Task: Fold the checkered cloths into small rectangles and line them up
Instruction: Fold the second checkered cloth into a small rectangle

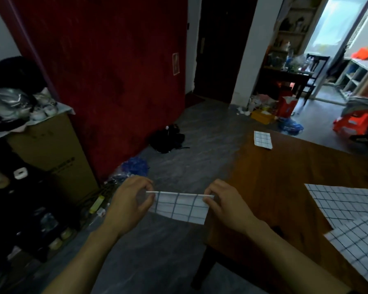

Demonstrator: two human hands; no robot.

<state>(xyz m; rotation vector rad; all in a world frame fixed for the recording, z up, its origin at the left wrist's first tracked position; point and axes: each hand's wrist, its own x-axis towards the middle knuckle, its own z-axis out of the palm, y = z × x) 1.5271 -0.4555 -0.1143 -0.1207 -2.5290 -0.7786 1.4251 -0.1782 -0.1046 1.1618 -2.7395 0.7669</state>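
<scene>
Both your hands pinch one folded checkered cloth [180, 207] taut off the surface [274, 183] edge: left hand [130, 201], right hand [226, 203]. One folded rectangle [263, 140] lies at the far corner.

Brown wooden table [285, 179] seen right of right hand [227, 205]. Small folded checkered cloth [263, 139] laid at far corner, well beyond hand. Unfolded checkered cloths [348, 211] spread at near right, overlapping.
</scene>
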